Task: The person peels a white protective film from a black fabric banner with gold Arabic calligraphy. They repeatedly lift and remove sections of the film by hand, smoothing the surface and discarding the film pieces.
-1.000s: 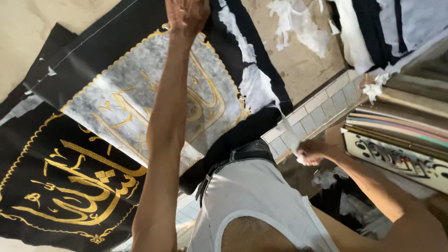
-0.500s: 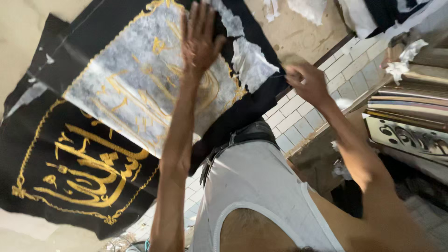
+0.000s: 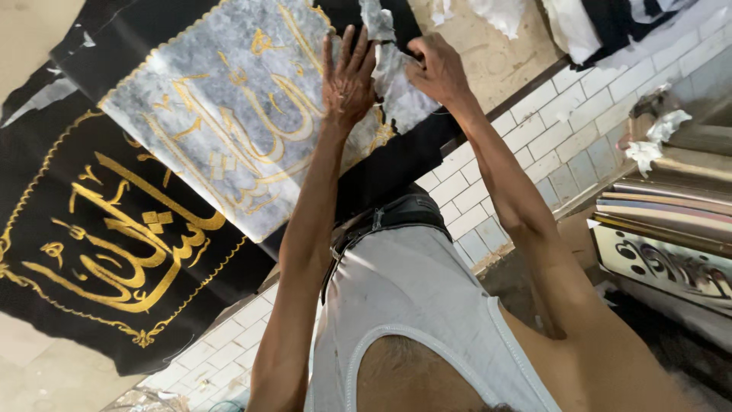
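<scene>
1 head camera looks steeply down, close over the tiled bench (image 3: pixel 534 130), seemingly tilted.

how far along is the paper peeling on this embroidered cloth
Done: the black cloth panel with gold embroidery lies bare of paper. In hand: the left hand presses flat on the grey paper-covered embroidered panel while the right hand pinches a torn white paper strip. Left: nearly all that panel's paper.
</scene>
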The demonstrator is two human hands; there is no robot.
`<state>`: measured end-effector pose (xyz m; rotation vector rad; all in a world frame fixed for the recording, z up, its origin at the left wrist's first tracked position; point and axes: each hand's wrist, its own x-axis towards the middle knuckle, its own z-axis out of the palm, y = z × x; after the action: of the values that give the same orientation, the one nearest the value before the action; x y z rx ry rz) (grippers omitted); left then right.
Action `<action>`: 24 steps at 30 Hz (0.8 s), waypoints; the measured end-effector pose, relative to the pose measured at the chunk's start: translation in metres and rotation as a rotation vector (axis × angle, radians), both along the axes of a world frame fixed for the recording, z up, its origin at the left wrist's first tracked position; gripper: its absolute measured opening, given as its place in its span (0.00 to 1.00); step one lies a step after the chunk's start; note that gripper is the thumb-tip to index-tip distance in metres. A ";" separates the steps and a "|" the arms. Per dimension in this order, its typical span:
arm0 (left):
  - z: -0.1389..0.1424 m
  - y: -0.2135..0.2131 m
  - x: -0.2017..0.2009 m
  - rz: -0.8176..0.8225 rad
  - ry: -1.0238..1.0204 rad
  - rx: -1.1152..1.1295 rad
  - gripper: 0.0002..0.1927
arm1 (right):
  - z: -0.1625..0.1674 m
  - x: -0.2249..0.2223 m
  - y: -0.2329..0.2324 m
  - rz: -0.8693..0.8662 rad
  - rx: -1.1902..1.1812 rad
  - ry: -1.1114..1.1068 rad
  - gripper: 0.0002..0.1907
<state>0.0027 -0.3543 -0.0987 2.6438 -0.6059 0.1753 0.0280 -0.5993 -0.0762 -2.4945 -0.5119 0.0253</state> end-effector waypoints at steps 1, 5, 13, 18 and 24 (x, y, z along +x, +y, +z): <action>0.000 -0.001 0.000 0.005 -0.014 0.015 0.33 | -0.004 0.003 0.000 0.004 -0.005 -0.022 0.13; 0.001 -0.007 0.001 0.030 -0.067 -0.021 0.26 | -0.011 0.012 0.000 0.066 0.075 -0.037 0.07; 0.001 -0.009 -0.002 0.077 -0.088 0.066 0.32 | -0.008 -0.003 -0.008 0.161 0.125 -0.098 0.02; -0.002 -0.015 -0.002 0.078 -0.128 -0.102 0.22 | -0.008 -0.014 -0.013 0.286 0.051 -0.153 0.06; -0.008 -0.013 -0.002 0.066 -0.016 -0.026 0.24 | -0.022 -0.096 -0.101 0.275 -0.142 0.188 0.07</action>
<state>0.0011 -0.3670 -0.1067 2.6414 -0.5184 0.2229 -0.0676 -0.6999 -0.0978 -2.5046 -0.7920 0.4118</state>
